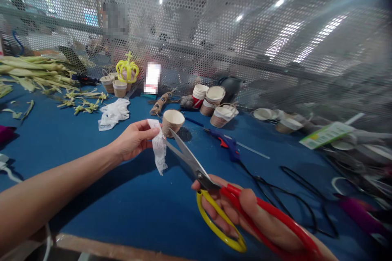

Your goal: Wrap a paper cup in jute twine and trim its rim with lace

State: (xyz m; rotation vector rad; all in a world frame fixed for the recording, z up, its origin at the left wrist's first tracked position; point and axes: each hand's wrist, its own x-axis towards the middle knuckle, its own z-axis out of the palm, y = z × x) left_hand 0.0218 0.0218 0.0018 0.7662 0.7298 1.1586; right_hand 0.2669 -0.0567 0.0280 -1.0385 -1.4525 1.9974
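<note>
White, wavy-edged lace [159, 151] hangs from the left hand [135, 140].

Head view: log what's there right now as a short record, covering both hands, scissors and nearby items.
Left hand: pinching a lace strip, its end hanging down
Right hand: holding scissors
Scissors: blades parted, tips toward the lace strip and cup; contact unclear
Cup: upright on the blue table, beyond the lace strip
Glue gun: lying right of the cup
White fabric: bunched, left of the cup
</note>
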